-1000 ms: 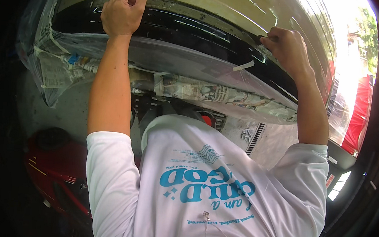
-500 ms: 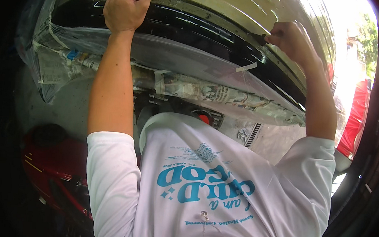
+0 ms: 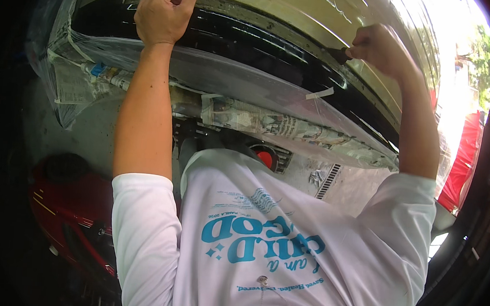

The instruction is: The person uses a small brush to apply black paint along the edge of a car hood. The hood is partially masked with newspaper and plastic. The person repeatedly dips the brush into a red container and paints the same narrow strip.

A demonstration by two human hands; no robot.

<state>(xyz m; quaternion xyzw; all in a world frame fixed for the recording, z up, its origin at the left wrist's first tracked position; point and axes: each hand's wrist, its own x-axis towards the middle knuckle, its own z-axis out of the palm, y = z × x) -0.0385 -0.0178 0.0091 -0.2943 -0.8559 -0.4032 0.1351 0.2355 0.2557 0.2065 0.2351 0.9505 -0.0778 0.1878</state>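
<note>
Single wide fisheye view, head-worn, looking down, white shirt (image 3: 288,228) close below, black panel (image 3: 246,41) farther ahead

Grey floor (image 3: 350,192), crumpled scrap (image 3: 316,178) beside slotted grate (image 3: 328,181)

Shirt (image 3: 303,212): white, loose, softly creased, filling the lower middle of the frame
Sleeves (image 3: 142,231): short, white, with hems at lower left and lower right of centre
Chest print (image 3: 245,248): large rounded teal-blue lettering, upside down in the frame, with smaller lines around it
Print ornaments: four-pointed sparkles (image 3: 215,253) and a wavy striped emblem (image 3: 263,200)
Necklace: thin chain with a small silvery pendant (image 3: 262,280), bottom centre
Trousers (image 3: 200,143): dark, partly hidden by the shirt
Hands (image 3: 162,18): bare
</note>
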